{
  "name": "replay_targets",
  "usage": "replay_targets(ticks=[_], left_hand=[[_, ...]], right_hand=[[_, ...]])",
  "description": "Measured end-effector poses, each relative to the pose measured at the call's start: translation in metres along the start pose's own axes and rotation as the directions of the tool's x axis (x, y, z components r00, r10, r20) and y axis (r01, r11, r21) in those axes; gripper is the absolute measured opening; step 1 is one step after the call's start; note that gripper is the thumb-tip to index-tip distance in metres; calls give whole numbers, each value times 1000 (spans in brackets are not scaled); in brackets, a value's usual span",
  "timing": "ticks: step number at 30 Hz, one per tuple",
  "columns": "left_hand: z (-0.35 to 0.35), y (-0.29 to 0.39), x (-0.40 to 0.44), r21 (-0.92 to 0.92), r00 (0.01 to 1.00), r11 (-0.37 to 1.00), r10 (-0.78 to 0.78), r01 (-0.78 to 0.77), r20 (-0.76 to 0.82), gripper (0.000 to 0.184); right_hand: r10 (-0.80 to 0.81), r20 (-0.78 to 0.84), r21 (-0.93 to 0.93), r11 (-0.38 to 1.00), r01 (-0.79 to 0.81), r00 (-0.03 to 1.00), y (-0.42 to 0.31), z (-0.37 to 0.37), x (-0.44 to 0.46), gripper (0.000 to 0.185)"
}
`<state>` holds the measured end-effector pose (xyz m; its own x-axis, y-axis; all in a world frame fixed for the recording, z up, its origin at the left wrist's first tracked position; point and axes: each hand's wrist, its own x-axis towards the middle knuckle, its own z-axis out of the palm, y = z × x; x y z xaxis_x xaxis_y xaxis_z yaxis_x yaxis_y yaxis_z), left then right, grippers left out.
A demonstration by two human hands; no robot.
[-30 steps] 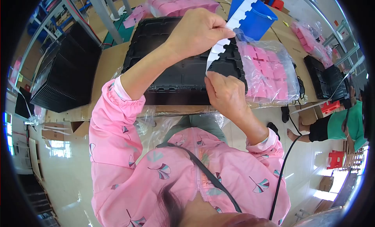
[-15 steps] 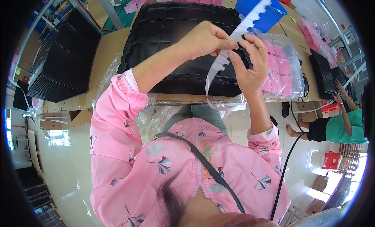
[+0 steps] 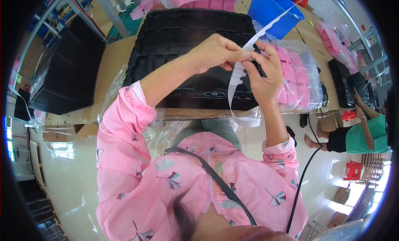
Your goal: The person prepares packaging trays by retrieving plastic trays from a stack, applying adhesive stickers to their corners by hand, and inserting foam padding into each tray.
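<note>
A long white strip with a notched edge (image 3: 236, 77) runs from the upper right down past the table edge, where its lower end curls. My left hand (image 3: 214, 54) pinches it between thumb and bent fingers. Close against that grip, my right hand (image 3: 268, 73) has its thumb and fingertips at the same strip, some fingers loosely bent. Both hands are above a black plastic tray (image 3: 166, 46) with a ribbed, compartmented surface. What lies between the touching fingertips is too small to make out.
A blue bin (image 3: 274, 12) stands behind the tray. Pink pieces in clear plastic (image 3: 297, 79) lie to the right. Stacked black trays (image 3: 66, 66) stand at left. A co-worker in green (image 3: 368, 135) handles black trays at far right. A black cable (image 3: 305, 170) hangs at my right.
Both hands have lowered slightly, still together at the strip. The strip has twisted, its upper part now narrower edge-on. The view has shifted a little; the co-worker's hands have moved lower.
</note>
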<state>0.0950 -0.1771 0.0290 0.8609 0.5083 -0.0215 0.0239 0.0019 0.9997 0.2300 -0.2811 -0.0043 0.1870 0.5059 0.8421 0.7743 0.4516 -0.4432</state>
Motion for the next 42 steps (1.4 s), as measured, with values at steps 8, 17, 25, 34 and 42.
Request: replay_targets(ticks=[8,17,25,34,42], left_hand=[[3,0,5,-89,998,995,-39,35,-51,33],[3,4,11,-73,996,997,23,-29,-81,26],[9,8,13,-323,998,946,-51,36,-38,23],[9,3,18,-395,978,905,-200,160,-63,20],[9,0,16,-356,973,930,-158,90,-167,17]], right_hand=[[-16,-5,-10,1000,16,1000,3,4,4,19],[-77,-90,-95,993,68,993,4,1,9,25],[-185,-125,-176,971,162,975,15,0,14,26],[-334,-118,-301,909,287,935,19,4,14,21],[-341,-40,-200,924,327,939,17,4,14,15]])
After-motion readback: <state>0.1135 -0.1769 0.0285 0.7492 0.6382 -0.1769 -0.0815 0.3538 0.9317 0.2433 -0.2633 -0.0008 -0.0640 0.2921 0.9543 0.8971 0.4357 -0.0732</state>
